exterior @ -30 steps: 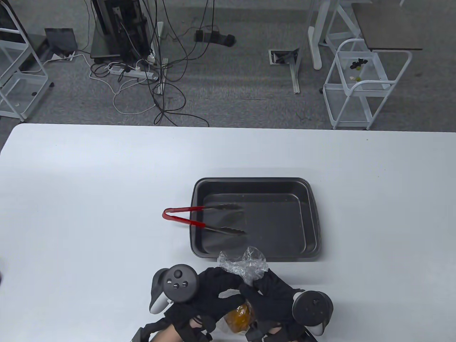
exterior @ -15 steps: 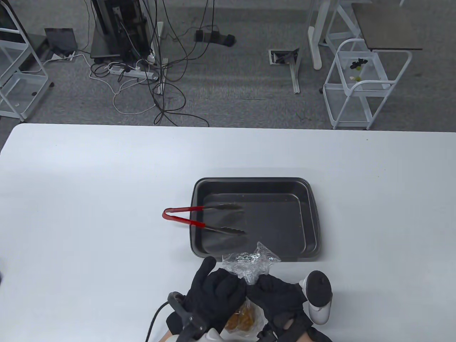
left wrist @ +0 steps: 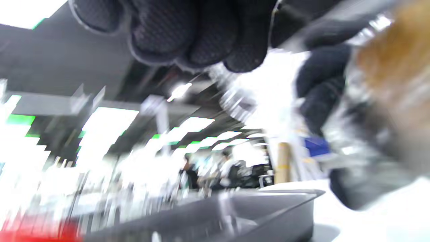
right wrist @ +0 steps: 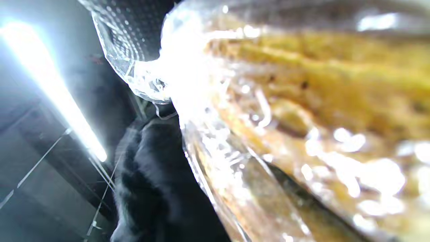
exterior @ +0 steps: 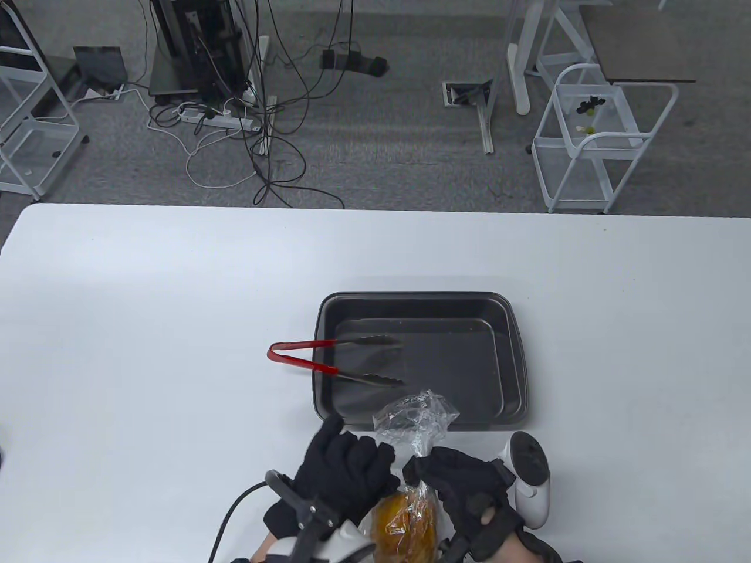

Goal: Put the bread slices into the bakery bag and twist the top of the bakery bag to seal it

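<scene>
**Desk:** What do the two hands hold?

**Photographer:** At the near edge of the white worktop (exterior: pixel 146 328), both gloved hands meet on a clear bakery bag (exterior: pixel 410 469). The right hand (exterior: pixel 463 481) has its fingers curled round the gathered neck of the bag, just below the crumpled open top that fans out above it. The left hand (exterior: pixel 346 475) lies just beside that neck with fingers bent toward it and the thumb standing out to the far side; whether it actually grips the plastic cannot be told.

**Desk:** And the bread?

**Photographer:** The bread slices (exterior: pixel 405 522), golden brown, sit inside the bag, below the hands, at the bottom edge of the table view. The right wrist view shows them pressed close against the plastic (right wrist: pixel 302 117).

**Desk:** What else is on the worktop?

**Photographer:** A dark baking tray (exterior: pixel 516 363) stands just beyond the bag; the bag's top overlaps its near rim in the view from above. Red-handled tongs (exterior: pixel 305 355) rest across the tray's left rim, handles out over the worktop, metal tips inside the tray.

**Desk:** Any brand, label or lettering?

**Photographer:** None legible on bag, tray or tongs. The left wrist view is badly blurred; it shows only dark glove fingers (left wrist: pixel 188 37), a tray edge and bright ceiling lights.
</scene>
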`<move>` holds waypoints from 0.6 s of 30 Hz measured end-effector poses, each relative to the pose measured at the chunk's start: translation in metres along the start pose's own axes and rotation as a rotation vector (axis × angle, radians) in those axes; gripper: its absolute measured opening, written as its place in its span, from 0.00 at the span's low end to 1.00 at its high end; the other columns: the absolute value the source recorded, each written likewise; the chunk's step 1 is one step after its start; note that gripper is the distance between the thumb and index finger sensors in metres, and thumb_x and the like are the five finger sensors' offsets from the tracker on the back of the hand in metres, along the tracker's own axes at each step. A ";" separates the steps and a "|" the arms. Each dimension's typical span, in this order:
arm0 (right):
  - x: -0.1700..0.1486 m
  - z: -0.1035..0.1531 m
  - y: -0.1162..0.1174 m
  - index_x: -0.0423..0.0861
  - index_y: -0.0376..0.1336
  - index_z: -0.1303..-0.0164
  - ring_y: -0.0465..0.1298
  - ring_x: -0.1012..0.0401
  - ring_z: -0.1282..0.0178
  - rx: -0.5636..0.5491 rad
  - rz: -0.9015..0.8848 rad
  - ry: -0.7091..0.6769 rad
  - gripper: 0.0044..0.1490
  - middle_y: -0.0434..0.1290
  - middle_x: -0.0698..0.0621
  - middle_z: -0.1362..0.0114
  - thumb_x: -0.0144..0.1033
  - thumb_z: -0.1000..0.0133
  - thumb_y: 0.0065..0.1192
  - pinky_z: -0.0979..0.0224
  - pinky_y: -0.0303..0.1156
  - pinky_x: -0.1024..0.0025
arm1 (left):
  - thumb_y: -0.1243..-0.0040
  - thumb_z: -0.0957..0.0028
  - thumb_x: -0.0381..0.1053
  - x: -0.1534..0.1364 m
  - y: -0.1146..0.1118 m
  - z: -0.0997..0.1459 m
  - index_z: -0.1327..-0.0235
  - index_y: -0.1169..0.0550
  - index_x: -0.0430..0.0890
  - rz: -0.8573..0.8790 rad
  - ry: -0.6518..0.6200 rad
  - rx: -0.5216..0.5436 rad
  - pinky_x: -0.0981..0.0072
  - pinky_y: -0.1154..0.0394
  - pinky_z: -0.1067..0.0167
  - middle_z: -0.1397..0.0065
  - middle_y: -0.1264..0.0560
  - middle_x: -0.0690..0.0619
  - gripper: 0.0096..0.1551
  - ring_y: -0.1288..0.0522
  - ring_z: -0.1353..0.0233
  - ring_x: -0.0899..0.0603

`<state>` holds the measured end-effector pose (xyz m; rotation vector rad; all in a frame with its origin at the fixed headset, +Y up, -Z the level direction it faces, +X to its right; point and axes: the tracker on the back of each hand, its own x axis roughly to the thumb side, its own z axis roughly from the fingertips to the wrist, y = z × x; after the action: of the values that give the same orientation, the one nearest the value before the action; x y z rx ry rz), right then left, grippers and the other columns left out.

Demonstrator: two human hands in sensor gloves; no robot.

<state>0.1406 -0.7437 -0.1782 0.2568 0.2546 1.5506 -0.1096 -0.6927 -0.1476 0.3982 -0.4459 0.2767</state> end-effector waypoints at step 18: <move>0.036 0.030 0.050 0.34 0.76 0.57 0.81 0.44 0.56 -0.273 0.921 -0.792 0.28 0.79 0.35 0.46 0.41 0.55 0.66 0.30 0.58 0.30 | 0.34 0.45 0.59 -0.025 -0.076 0.009 0.45 0.20 0.44 1.513 0.508 -0.565 0.51 0.25 0.29 0.53 0.13 0.56 0.24 0.13 0.55 0.52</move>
<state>0.1030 -0.7075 -0.1342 0.8170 -0.8010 2.1994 -0.1082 -0.7680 -0.1751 -0.6493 -0.2227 1.6297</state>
